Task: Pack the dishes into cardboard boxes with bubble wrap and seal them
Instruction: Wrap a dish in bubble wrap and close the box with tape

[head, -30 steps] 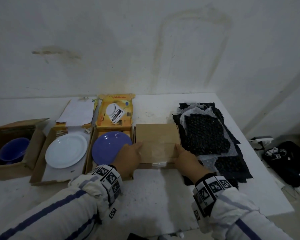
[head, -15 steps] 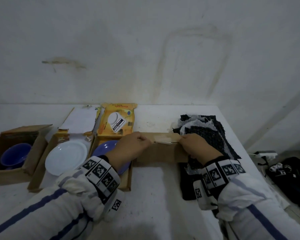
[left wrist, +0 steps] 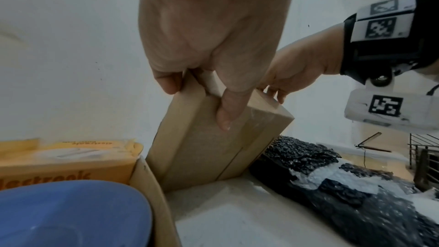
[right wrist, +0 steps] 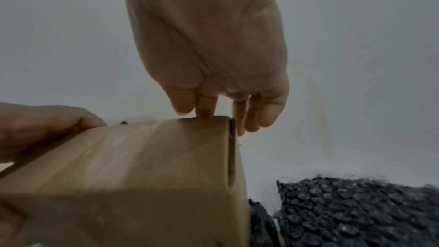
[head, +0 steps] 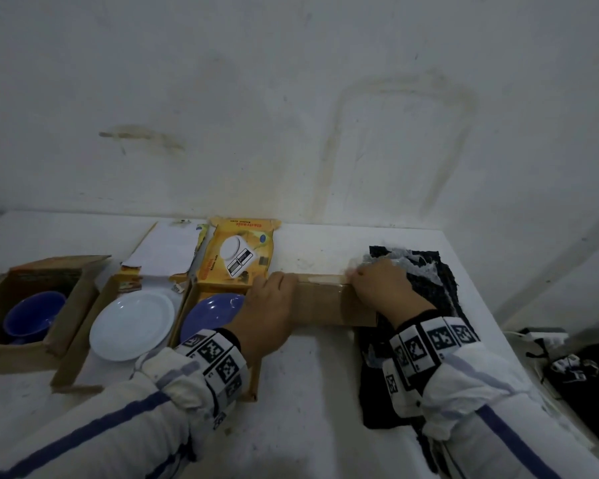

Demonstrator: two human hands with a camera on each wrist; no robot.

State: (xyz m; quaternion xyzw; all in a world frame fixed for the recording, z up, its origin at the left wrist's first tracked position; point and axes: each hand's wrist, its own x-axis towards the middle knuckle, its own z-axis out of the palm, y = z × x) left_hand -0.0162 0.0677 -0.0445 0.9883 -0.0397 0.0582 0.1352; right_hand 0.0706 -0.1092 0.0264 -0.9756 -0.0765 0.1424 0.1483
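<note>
A closed brown cardboard box [head: 322, 305] stands on its long edge on the white table [head: 308, 392], with clear tape [head: 325, 279] along its top. My left hand [head: 267, 305] grips the box's upper left corner, thumb on the near face [left wrist: 223, 117] and fingers behind. At the upper right corner my right hand [head: 377, 285] holds the box, its fingers [right wrist: 240, 119] curled over the far edge. Black and clear bubble wrap [head: 443, 288] lies just right of the box. A blue plate [head: 211, 312] sits in an open box left of it.
A white plate [head: 132, 326] lies in a second open box, and a blue bowl [head: 32, 316] in a third at far left. The yellow scale-carton lid [head: 239, 257] stands behind the blue plate. The table's right edge [head: 491, 333] is close, with a black bag [head: 585, 382] on the floor beyond.
The box lay flat a second ago; both hands have tipped it up onto its edge and shifted to its top corners.
</note>
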